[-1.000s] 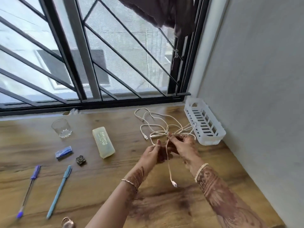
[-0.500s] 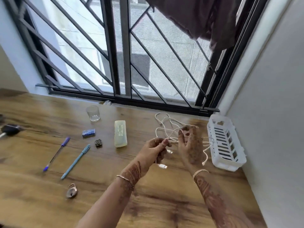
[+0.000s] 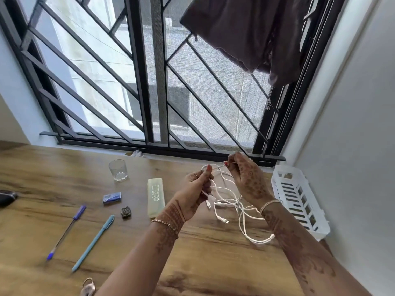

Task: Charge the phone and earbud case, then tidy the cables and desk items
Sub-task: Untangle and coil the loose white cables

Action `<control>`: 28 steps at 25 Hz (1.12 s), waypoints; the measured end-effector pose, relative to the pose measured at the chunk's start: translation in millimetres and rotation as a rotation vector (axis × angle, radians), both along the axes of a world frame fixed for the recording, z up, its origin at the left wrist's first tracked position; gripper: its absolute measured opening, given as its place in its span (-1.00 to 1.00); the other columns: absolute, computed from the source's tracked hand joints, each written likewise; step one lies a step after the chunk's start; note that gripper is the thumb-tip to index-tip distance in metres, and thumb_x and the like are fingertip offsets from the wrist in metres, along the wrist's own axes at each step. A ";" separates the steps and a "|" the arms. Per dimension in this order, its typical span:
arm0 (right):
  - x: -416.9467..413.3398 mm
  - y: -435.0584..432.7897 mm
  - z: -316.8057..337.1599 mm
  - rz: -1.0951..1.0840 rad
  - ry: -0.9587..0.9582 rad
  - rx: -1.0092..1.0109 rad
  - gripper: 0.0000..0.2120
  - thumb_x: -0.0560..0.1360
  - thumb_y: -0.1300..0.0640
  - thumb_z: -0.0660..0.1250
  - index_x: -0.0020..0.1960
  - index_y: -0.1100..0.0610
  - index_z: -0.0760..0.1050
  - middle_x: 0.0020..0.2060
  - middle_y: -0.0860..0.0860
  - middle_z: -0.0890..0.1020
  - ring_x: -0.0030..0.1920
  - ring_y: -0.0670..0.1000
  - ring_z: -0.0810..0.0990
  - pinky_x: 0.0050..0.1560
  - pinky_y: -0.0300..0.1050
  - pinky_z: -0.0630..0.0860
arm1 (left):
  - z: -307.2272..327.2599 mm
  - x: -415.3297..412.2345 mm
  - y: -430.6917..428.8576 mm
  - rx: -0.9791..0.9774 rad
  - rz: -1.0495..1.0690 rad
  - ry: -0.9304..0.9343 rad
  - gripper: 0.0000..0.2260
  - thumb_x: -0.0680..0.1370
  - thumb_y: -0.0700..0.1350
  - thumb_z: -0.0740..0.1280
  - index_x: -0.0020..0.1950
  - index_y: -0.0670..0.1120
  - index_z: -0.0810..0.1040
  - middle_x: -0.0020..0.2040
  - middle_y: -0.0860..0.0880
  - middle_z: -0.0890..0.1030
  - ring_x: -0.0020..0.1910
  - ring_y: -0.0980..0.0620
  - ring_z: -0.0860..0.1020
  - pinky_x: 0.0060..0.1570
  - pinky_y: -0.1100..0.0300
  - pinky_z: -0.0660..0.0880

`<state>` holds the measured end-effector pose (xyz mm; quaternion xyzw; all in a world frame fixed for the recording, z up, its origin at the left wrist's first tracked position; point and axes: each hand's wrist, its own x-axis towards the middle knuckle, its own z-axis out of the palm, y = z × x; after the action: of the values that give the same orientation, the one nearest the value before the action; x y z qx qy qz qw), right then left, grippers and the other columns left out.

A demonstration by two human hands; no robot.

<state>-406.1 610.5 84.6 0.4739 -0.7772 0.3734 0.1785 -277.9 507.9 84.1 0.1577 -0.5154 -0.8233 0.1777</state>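
Note:
A tangle of white cables (image 3: 241,207) hangs above the wooden desk (image 3: 205,259) between my two hands. My left hand (image 3: 197,189) pinches one strand near the top of the bundle, with loose plug ends dangling below it. My right hand (image 3: 248,178) is raised a little higher and to the right, its fingertips pinching the same strand. A short stretch of cable runs taut between the two hands. Loops of cable droop down to the desk by my right wrist. No phone or earbud case is visible.
A white slotted basket (image 3: 299,199) lies against the right wall. Left of my hands lie a pale translucent case (image 3: 156,196), a glass (image 3: 118,170), a blue eraser (image 3: 112,197), a small dark object (image 3: 126,212), two pens (image 3: 94,242) (image 3: 67,231), and a padlock (image 3: 88,287).
Both hands have lifted the cable bundle higher and drawn apart, stretching a strand between them. The view has tilted up and left, showing more of the window.

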 end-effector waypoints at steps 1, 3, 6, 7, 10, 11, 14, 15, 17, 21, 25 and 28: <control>3.7 2.1 8.5 -0.045 0.025 -0.006 -0.84 0.57 0.02 0.25 -0.06 0.12 0.46 -0.25 -0.03 0.57 -0.27 -0.04 0.53 -0.27 -0.18 0.48 | 2.2 -2.8 -3.0 0.019 -0.005 0.030 -0.76 0.52 -0.01 0.31 -0.28 -0.12 0.52 -0.42 0.00 0.45 -0.47 0.13 0.42 -0.36 0.30 0.46; 1.8 2.4 16.5 -0.085 -0.008 -0.032 -0.81 0.55 -0.04 0.26 -0.08 0.08 0.50 -0.29 -0.08 0.59 -0.31 -0.06 0.54 -0.32 -0.15 0.50 | 8.8 -7.2 -7.6 0.028 -0.023 0.086 -0.72 0.54 -0.02 0.27 -0.31 -0.12 0.58 -0.34 -0.09 0.60 -0.32 0.06 0.59 -0.12 0.22 0.56; -4.5 -6.2 14.1 -0.047 -0.132 -0.016 -0.80 0.54 -0.05 0.28 -0.09 0.04 0.59 -0.26 -0.08 0.65 -0.25 -0.08 0.60 -0.23 -0.10 0.56 | 26.5 -14.6 -11.1 0.126 -0.010 0.185 -0.65 0.62 -0.01 0.14 -0.22 -0.17 0.54 -0.48 -0.04 0.52 -0.38 0.02 0.59 -0.17 0.16 0.59; -6.3 -8.2 12.6 -0.022 -0.134 -0.010 -0.83 0.54 -0.01 0.29 -0.08 0.04 0.61 -0.24 -0.07 0.66 -0.24 -0.10 0.60 -0.19 -0.12 0.56 | 31.8 -17.7 -11.9 0.162 0.009 0.199 -0.65 0.63 0.01 0.11 -0.20 -0.17 0.52 -0.52 0.00 0.42 -0.47 0.06 0.50 -0.31 0.20 0.55; 0.3 -7.8 6.4 0.039 -0.162 0.114 -0.84 0.56 0.05 0.27 -0.02 0.02 0.63 -0.33 -0.17 0.60 -0.35 -0.26 0.51 -0.28 -0.33 0.43 | 36.9 -32.1 -14.5 0.252 0.026 0.175 -0.62 0.65 0.06 0.06 -0.22 -0.11 0.47 -0.49 0.06 0.21 -0.56 0.15 0.18 -0.52 0.30 0.12; 2.7 -8.4 2.1 0.049 -0.194 0.164 -0.84 0.57 0.05 0.26 -0.02 0.00 0.62 -0.40 -0.22 0.53 -0.40 -0.28 0.47 -0.30 -0.35 0.37 | 36.0 -37.7 -15.3 0.262 0.032 0.159 -0.63 0.65 0.03 0.05 -0.22 -0.11 0.47 -0.48 0.06 0.20 -0.56 0.15 0.15 -0.51 0.29 0.06; 7.5 -10.3 -4.6 0.065 -0.240 0.318 -0.82 0.58 -0.01 0.18 -0.11 -0.08 0.53 -0.42 -0.20 0.47 -0.37 -0.22 0.44 -0.23 -0.14 0.42 | 29.6 -52.1 -16.2 0.232 0.065 0.107 -0.67 0.64 -0.07 0.03 -0.15 -0.17 0.50 -0.48 0.04 0.23 -0.55 0.14 0.16 -0.54 0.30 0.12; 7.1 -10.4 -5.5 0.076 -0.243 0.366 -0.78 0.57 -0.08 0.15 -0.12 -0.04 0.51 -0.38 -0.15 0.51 -0.34 -0.12 0.48 -0.21 -0.07 0.47 | 26.8 -55.5 -16.8 0.221 0.074 0.097 -0.67 0.64 -0.09 0.03 -0.11 -0.20 0.50 -0.47 0.04 0.24 -0.54 0.13 0.18 -0.52 0.29 0.16; 7.9 -9.8 -2.6 0.072 -0.239 0.491 -0.65 0.54 -0.20 0.11 -0.16 0.02 0.50 -0.33 -0.06 0.57 -0.31 -0.02 0.52 -0.18 -0.01 0.51 | 21.5 -60.5 -19.1 0.212 0.083 0.094 -0.68 0.64 -0.13 0.00 -0.08 -0.22 0.50 -0.45 0.02 0.28 -0.51 0.11 0.23 -0.47 0.26 0.25; 19.1 -2.6 18.1 0.099 -0.271 0.652 -0.69 0.54 -0.19 0.20 -0.15 -0.02 0.59 -0.37 -0.09 0.56 -0.41 -0.16 0.49 -0.15 -0.10 0.54 | 13.7 -62.4 -25.1 0.095 0.014 0.106 -0.71 0.66 -0.22 0.01 0.08 -0.30 0.49 -0.33 -0.05 0.41 -0.38 0.07 0.37 -0.25 0.22 0.51; 20.8 1.3 41.8 0.169 -0.357 0.562 -0.64 0.55 -0.16 0.22 -0.31 0.01 0.53 -0.43 -0.14 0.49 -0.45 -0.22 0.46 -0.26 -0.22 0.45 | 7.7 -54.1 -30.5 -0.157 -0.112 0.069 -0.75 0.65 -0.17 0.12 0.06 -0.30 0.52 -0.42 -0.01 0.47 -0.50 0.12 0.45 -0.47 0.24 0.50; 12.9 0.3 50.1 0.158 -0.404 0.425 -0.66 0.58 -0.10 0.22 -0.32 0.01 0.48 -0.52 -0.15 0.48 -0.51 -0.23 0.42 -0.39 -0.36 0.30 | -0.1 -49.7 -29.9 -0.278 -0.141 0.027 -0.77 0.64 -0.17 0.15 -0.10 -0.22 0.55 -0.45 0.04 0.55 -0.46 0.12 0.47 -0.37 0.24 0.44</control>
<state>-393.1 610.9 134.6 0.4760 -0.8184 0.3018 -0.1126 -327.6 478.0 84.0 0.0841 -0.6318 -0.7565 0.1464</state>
